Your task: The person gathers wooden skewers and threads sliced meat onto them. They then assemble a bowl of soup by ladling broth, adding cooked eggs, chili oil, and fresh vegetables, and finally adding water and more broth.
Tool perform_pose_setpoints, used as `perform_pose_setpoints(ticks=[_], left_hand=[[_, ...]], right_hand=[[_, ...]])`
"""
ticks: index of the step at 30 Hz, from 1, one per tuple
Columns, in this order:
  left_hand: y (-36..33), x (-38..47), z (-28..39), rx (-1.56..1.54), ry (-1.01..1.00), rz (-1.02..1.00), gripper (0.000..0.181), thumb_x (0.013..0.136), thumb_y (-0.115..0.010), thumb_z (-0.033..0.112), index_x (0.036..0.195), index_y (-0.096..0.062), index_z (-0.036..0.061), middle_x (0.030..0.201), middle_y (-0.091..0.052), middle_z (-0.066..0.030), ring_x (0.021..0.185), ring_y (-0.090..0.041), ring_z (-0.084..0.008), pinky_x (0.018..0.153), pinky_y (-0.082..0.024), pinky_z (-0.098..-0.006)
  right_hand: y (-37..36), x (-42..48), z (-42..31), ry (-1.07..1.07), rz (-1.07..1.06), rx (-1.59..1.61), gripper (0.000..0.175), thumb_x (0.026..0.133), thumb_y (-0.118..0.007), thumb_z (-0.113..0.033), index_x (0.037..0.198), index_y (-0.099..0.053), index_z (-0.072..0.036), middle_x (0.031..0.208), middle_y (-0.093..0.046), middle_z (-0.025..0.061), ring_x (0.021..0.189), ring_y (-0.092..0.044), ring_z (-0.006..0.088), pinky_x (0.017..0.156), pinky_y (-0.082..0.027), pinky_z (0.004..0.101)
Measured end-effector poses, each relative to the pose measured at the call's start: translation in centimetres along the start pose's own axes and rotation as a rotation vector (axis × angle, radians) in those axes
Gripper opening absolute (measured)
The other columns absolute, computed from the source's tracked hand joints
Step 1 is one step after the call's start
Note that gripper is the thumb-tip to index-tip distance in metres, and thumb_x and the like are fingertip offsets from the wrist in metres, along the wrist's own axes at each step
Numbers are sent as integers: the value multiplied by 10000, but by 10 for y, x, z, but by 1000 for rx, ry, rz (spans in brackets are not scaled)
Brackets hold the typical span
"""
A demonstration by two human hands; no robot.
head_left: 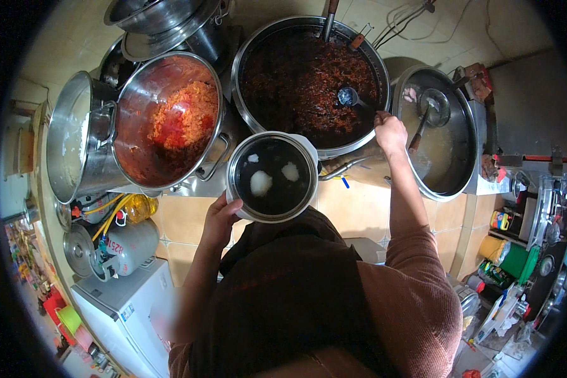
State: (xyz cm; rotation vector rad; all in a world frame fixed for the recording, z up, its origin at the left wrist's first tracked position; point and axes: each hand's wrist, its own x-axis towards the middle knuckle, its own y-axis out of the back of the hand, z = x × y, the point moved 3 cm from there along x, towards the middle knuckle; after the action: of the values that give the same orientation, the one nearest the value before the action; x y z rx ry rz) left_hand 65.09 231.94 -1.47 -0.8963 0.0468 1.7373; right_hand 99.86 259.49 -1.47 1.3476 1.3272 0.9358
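Observation:
My left hand (221,218) grips the rim of a round pot (273,218) with dark liquid and a few white lumps (261,183) inside. My right hand (390,132) is closed on the handle end of a ladle (347,96), whose bowl rests over the dark red, oily mixture (312,113) in a large steel pot (238,90). To the left stands a tilted steel pot (215,78) with an orange-red mash (184,118). At the right, a steel pot (475,137) of cloudy liquid holds a wooden-handled ladle (434,107).
Another steel pot (71,137) stands at the far left, near stacked metal basins (156,19). Below are a gas cylinder (132,245) with yellow hoses and a white appliance (127,307). Loose wires run along the wall at the upper right.

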Motion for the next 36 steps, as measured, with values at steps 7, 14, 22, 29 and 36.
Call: perform_pose_setpoints(ticks=[7,14,22,29,36], left_hand=[[-6,6,3,15,-7,-19,417,853,-613,186,1191,-529,-45,1097,-630,-132,981,-624,-228,898,-487,-373],[-19,32,1,39,6,-33,327,895,-566,148,1184,-549,-4,1098,-637,-115,989,-629,-210,891,-509,-355],[-63,77,10,-72,-49,-170,268,893,-597,185,1110,-561,32,1072,-619,-87,990,-614,-196,873,-515,-367],[-97,121,18,-83,-24,-127,204,864,-638,190,1005,-579,55,906,-636,-57,802,-650,-181,721,-565,-315],[-103,115,39,-126,-50,-142,203,845,-662,191,984,-597,58,904,-646,-69,786,-655,-180,687,-573,-304]], right_hand=[[-17,4,12,5,11,28,267,860,-525,-288,1040,-696,-190,940,-670,198,938,-629,377,857,-495,444],[-13,19,48,-223,-21,754,204,821,-623,-147,906,-698,22,683,-643,68,618,-588,154,594,-454,290],[63,-16,26,-207,-126,1126,133,858,-598,-134,831,-676,-29,537,-474,-35,385,-347,58,369,-239,230],[84,-72,4,40,-64,806,218,891,-592,-108,1072,-686,-30,795,-661,16,721,-553,45,671,-426,202],[94,-116,-16,454,234,637,240,898,-598,-70,1128,-652,-23,1023,-689,110,964,-630,153,869,-464,276]])
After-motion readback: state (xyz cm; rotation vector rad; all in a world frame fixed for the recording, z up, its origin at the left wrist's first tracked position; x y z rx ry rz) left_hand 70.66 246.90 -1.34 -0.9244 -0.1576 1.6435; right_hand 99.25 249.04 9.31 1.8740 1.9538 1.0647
